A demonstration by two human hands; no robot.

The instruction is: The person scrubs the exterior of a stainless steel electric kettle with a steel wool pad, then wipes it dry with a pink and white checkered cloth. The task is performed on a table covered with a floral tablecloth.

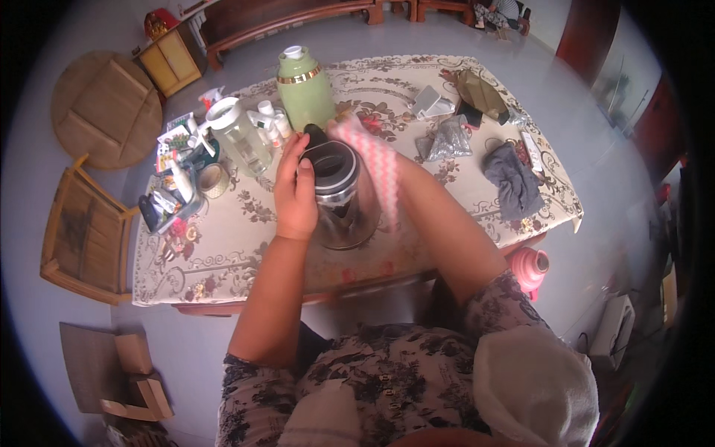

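A shiny metal kettle (348,223) with a dark lid and a black handle stands at the middle of the cloth-covered table, close to its front edge. My left hand (296,195) is pressed round its left side near the rim, thumb toward me and fingers toward the handle. At the kettle's far right side, my right hand (335,128) grips a pink-and-white patterned cloth (375,160) that drapes down against the metal. The cloth covers most of that hand; only a bit of its fingers shows. Just beyond the kettle rises a pale green thermos flask (305,93).
A clear water pitcher (240,141), small white bottles (275,123) and a filled tray (175,194) occupy the table's left. To the right lie a clear plastic bag (449,139) and a grey cloth (514,181). A pink thermos (529,270) stands beyond the table's right front edge.
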